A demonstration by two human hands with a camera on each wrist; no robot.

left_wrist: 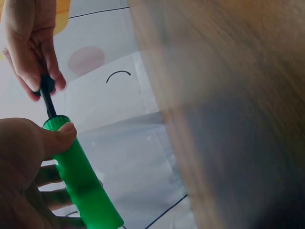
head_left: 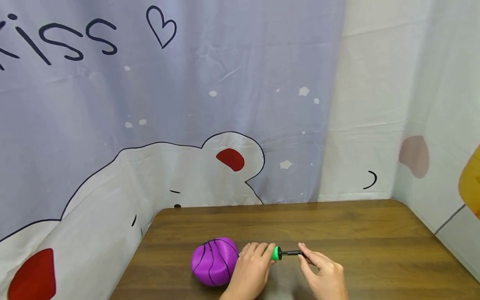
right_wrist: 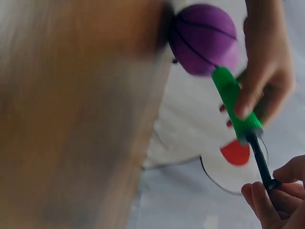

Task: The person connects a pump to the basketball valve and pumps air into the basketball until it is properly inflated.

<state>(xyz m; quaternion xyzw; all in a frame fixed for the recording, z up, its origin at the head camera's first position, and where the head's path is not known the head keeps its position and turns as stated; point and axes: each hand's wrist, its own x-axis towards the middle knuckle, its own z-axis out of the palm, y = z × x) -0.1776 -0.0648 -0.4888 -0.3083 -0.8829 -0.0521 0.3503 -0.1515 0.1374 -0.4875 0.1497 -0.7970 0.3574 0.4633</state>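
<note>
A purple ball with black lines sits on the wooden table, looking somewhat soft and misshapen in the head view. My left hand grips the green barrel of a small hand pump, whose front end meets the ball in the right wrist view. A black rod sticks out of the pump's back end. Its dark handle is pinched between the thumb and fingers of my right hand. The left hand covers most of the barrel in the head view.
The brown wooden table stretches out behind and to the right of the hands. A printed curtain hangs along the back and both sides of the table, with its lower edge at the tabletop.
</note>
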